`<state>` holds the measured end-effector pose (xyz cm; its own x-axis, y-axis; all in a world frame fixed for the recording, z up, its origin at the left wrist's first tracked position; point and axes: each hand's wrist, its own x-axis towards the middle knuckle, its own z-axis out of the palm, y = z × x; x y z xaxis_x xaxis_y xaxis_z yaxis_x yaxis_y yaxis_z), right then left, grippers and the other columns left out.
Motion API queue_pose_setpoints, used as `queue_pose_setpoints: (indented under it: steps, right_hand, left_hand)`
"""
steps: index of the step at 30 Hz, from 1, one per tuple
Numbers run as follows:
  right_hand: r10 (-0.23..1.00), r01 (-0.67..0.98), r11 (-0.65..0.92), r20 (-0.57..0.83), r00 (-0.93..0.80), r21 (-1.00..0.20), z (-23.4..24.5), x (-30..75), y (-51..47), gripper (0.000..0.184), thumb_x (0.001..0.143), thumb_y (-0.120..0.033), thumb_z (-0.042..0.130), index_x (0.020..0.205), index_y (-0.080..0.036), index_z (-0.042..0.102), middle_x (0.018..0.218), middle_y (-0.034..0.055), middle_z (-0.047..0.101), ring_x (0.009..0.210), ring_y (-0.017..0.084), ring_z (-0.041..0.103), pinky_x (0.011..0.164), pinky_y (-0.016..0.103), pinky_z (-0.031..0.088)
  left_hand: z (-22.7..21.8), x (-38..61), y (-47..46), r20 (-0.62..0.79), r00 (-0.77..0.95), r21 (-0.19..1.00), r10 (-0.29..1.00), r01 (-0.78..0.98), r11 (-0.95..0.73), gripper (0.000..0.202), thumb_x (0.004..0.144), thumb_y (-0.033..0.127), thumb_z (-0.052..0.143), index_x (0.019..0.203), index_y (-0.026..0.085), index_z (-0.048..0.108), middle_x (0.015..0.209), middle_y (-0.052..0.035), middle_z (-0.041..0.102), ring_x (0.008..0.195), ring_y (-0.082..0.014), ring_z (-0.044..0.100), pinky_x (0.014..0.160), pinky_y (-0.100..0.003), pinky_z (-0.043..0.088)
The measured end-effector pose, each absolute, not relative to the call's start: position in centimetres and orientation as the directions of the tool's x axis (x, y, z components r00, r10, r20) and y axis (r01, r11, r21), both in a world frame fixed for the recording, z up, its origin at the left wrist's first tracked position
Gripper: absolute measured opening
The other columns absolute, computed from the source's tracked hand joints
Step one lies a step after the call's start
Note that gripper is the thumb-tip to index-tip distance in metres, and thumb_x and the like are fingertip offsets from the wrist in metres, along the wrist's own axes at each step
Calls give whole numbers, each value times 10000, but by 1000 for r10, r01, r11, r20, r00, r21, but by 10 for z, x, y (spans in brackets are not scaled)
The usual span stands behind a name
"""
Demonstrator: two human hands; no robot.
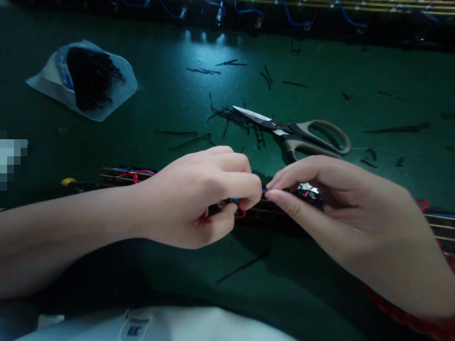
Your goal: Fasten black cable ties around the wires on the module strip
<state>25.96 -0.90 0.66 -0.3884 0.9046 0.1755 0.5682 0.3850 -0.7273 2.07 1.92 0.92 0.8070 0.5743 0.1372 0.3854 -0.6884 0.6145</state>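
A long bundle of rods and wires [117, 174], with red and blue strands, runs across the table under both hands. My left hand [213, 194] is closed over its middle, fingers curled and thumb tucked in, beside a red wire loop [242, 213]. What its fingertips hold is hidden. Just to the right, my right hand [341, 208] pinches thumb and forefinger together at the bundle, next to a bit of blue wire [264, 191]. Whatever is in that pinch is too small to name. Dark and shiny parts show under the right palm.
Beyond the hands lie scissors [284, 131], blades slightly apart, over scattered thin black strips [234, 116]. An open clear bag [124, 71] full of black strips lies at upper left. Another wired assembly [284, 14] spans the far edge. One black strip [243, 267] lies nearer me.
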Motion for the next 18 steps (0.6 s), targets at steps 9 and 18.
queue_pose_setpoints:
  steps: [9,18]
  right_hand:
    - [918,601,366,167,-361,-711,7,258,-8,116,991,-325,718,901,-253,716,835,7,766,673,166,661,541,313,481]
    - [908,598,384,172,-381,-703,5,259,-6,100,986,-305,727,908,-244,712,787,-11,735,617,135,621,513,277,457]
  left_hand:
    - [11,19,18,123,845,486,521,406,-774,319,855,12,519,888,236,743,1004,-41,635,892,-174,536,770,-327,445]
    - [7,21,9,269,810,339,521,427,-838,229,992,194,564,805,209,696,870,-37,674,724,-161,564,621,-338,452]
